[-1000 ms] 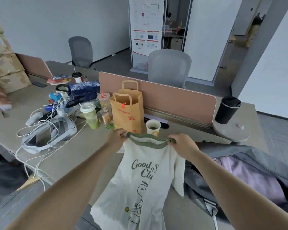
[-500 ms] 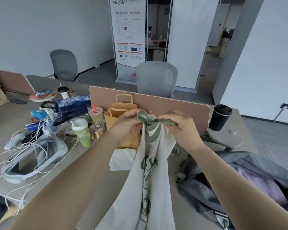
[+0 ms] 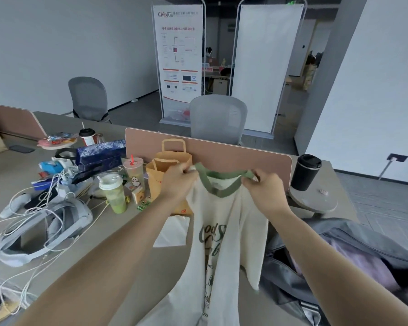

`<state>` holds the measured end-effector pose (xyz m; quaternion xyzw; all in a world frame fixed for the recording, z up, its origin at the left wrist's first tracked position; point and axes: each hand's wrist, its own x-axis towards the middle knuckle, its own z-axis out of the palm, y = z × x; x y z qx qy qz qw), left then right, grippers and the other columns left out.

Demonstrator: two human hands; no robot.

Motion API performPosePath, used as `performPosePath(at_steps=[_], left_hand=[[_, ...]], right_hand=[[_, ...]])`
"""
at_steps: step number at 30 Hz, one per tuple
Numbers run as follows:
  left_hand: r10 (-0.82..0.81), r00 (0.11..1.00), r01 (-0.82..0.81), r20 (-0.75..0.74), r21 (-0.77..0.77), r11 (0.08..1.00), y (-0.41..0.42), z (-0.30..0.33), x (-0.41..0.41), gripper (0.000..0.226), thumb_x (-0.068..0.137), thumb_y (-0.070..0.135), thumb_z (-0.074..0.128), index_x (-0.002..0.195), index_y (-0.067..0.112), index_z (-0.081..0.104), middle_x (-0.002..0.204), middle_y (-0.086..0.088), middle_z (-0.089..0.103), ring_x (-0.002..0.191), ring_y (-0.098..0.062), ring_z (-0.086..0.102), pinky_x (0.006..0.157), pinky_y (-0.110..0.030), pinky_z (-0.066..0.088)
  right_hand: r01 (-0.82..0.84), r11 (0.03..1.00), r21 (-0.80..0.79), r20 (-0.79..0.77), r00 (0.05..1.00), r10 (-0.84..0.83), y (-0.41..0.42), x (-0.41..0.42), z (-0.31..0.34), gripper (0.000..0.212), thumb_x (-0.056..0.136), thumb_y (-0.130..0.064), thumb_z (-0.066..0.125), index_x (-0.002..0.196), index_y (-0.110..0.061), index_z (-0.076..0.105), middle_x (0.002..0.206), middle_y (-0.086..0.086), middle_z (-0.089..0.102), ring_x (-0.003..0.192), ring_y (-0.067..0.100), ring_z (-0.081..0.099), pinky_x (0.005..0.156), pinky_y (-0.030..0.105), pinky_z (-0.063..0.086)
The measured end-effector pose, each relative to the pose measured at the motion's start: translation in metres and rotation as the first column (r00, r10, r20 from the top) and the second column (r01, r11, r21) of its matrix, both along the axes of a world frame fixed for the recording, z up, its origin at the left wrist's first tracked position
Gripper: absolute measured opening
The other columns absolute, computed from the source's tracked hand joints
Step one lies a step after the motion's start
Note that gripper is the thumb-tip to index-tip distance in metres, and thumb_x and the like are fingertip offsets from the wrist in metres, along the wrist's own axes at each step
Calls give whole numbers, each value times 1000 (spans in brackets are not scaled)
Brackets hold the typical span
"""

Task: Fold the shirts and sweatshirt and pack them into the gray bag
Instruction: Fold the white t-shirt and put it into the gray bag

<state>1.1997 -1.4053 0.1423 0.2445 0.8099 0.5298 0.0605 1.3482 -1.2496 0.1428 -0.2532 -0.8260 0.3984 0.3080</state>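
a cream shirt (image 3: 224,250) with a green collar hangs in the middle of the frame, held up above the counter (image 3: 132,234). the left hand (image 3: 178,182) pinches the collar's left end with curled fingers, and the right hand (image 3: 265,192) grips the collar's right end the same way, so the neckline sags between them. the shirt body drops to the lower edge of the frame, dark lettering showing on its front. the gray bag (image 3: 320,267) lies open at lower right, just beside the shirt, with pale purple fabric (image 3: 360,262) inside it. behind the hands stands a brown paper bag (image 3: 161,170). a black cup (image 3: 305,171) sits at right, and a white headset (image 3: 45,227) with cables at left.
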Motion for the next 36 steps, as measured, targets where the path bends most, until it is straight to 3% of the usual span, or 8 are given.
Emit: performPosePath(at_steps=[7,10,12,16,21,27,32,36], left_hand=[[148,987,-152,60,85,985,-10,39,-14,25,84,19,58,63,19,46,59,1,39,64,-20,36,54,-30,27],[85,976,-109,198,113,988,-1,60,-1,12,83,35,61,88,26,68,77,5,60,73,-18,54,63,-26,42],[14,976,-30,216,75,997,5,62,14,15,88,41,61,97,30,64,79,10,57,72,-12,54,54,-23,37],[-291,946,264,141,183,947,11,49,40,23,95,23,57,73,21,54,49,13,42,44,-7,34,38,-17,24],[-460,868,435,189,161,886,6,42,52,9,92,24,63,90,26,71,89,1,72,85,-17,65,76,-34,53],[-493,833,468,252,154,870,5,45,57,26,97,9,52,114,18,70,100,-2,72,88,-17,68,83,-38,58],[-526,794,496,306,174,851,8,48,63,32,96,-4,43,110,8,68,97,-11,67,87,-23,68,77,-32,60],[-315,929,292,196,139,946,10,33,45,16,91,-1,55,102,11,61,99,-6,61,92,-22,62,70,-31,55]], right_hand=[[87,900,-427,-118,982,-151,21,-1,34,29,79,-21,68,80,7,62,70,7,39,65,19,33,58,31,27],[-13,852,-523,-151,985,-78,12,-11,45,30,80,-27,71,84,3,69,73,8,63,67,21,55,64,34,46],[-61,850,-524,-97,995,12,1,-18,44,25,81,-33,72,88,-10,76,88,7,76,85,27,71,84,43,58],[-152,786,-599,-106,988,110,-17,-23,39,19,93,-23,62,92,-8,74,96,18,74,94,40,69,90,56,53],[-178,753,-633,-110,984,141,-20,-15,42,35,98,-21,47,110,8,63,97,29,64,84,37,57,75,52,45],[-195,752,-629,-87,980,181,-15,-11,45,40,96,-37,53,106,-4,72,101,18,73,92,34,71,84,47,56],[-175,820,-545,-93,985,148,-8,-7,43,23,93,-17,56,96,0,72,87,17,73,75,26,68,71,36,55],[-163,801,-576,-176,982,73,-4,-1,48,18,89,-21,57,85,-8,69,83,10,64,80,26,56,74,36,41]])
